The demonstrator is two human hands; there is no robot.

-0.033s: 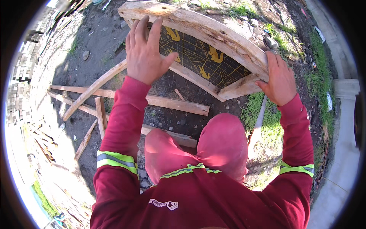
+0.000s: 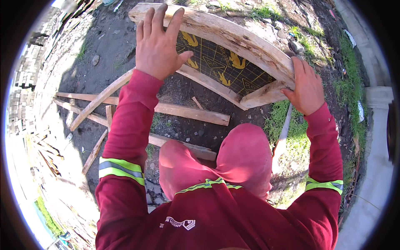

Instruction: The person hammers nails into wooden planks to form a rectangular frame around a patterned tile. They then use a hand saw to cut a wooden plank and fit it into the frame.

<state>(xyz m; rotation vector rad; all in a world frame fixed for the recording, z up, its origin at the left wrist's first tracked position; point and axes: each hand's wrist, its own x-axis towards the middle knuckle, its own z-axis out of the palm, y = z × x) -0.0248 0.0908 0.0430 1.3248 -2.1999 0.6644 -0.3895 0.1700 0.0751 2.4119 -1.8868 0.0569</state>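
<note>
A wooden frame (image 2: 237,35) of rough timber stands in front of my knees, its thick upper plank bowed by the lens. Inside it is a black panel (image 2: 212,52) with yellow grid lines and yellow animal figures. My left hand (image 2: 160,48) is open, fingers spread across the left part of the upper plank, thumb out over the panel; whether the palm bears on the wood I cannot tell. At the frame's right corner, my right hand (image 2: 307,89) is closed round the timber, fingers over the top and thumb on the near side.
Several loose timber strips (image 2: 191,113) lie crossed on the dark soil to the left and before my knees. A pale pole-like piece (image 2: 284,129) stands beside my right knee over grass. Concrete (image 2: 377,121) edges the far right; stones lie beyond the frame.
My left hand has shifted slightly, its fingers now spread wider and higher over the plank, and the left forearm has swung a little left. My right hand keeps its place.
</note>
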